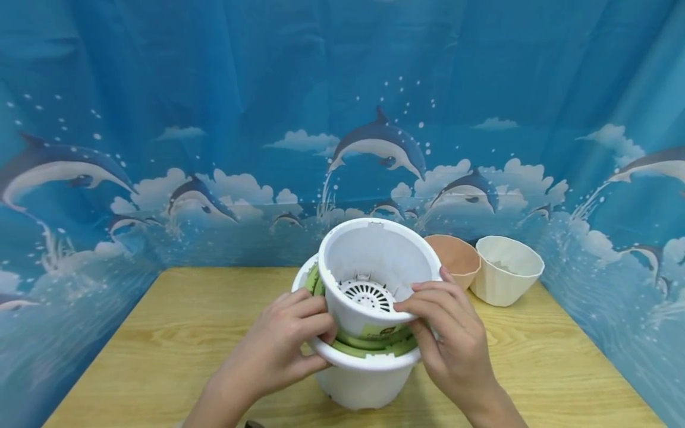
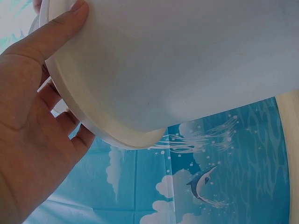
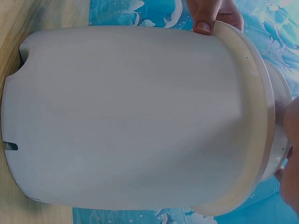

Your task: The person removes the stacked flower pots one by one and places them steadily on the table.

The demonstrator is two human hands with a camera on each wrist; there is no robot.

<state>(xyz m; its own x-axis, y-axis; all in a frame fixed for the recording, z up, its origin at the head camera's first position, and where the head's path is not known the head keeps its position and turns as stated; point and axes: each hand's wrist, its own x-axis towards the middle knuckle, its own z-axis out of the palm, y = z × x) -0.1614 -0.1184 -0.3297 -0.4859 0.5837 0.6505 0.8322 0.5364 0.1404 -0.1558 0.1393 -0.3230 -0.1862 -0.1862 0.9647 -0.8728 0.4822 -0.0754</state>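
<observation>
A large white flowerpot (image 1: 366,389) stands on the table, its feet notched in the right wrist view. Green plastic rims or saucers (image 1: 398,345) lie in its mouth. A smaller white flowerpot (image 1: 369,252) with a slotted bottom sits tilted on top of them. My left hand (image 1: 286,342) grips the large flowerpot's rim, the thumb outside against the wall (image 2: 163,56) and the other fingers over the edge. On the other side, my right hand (image 1: 455,339) pinches the small flowerpot's near right rim, fingertips inside. The green pieces' undersides are hidden.
Behind on the right stand a terracotta-coloured pot (image 1: 455,252) and a cream faceted pot (image 1: 505,288), side by side. The wooden table (image 1: 214,333) meets a blue dolphin-print curtain (image 1: 267,77). A small dark object (image 1: 254,424) shows at the bottom edge.
</observation>
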